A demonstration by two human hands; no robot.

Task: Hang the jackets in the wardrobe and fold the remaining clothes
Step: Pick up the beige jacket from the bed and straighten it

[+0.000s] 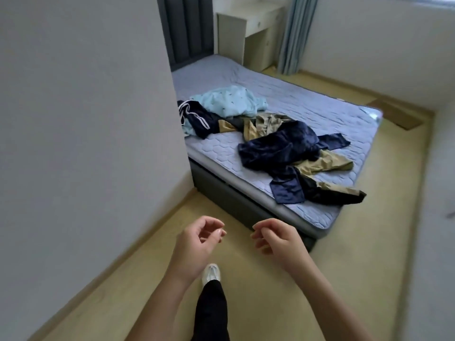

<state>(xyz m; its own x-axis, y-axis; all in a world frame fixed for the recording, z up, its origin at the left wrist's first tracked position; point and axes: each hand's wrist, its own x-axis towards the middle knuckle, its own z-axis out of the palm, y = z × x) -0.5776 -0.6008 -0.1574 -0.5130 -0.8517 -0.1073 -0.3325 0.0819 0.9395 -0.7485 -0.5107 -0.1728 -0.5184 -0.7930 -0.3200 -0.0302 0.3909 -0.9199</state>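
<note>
Clothes lie in a loose heap on the bed, spread from its left edge toward its near corner. A light blue garment sits farthest back, a navy piece with white stripes at the left edge, and a dark navy garment in the middle. A tan-and-black jacket reaches toward the near corner. Your left hand and right hand hang over the floor short of the bed, fingers loosely curled, holding nothing.
</note>
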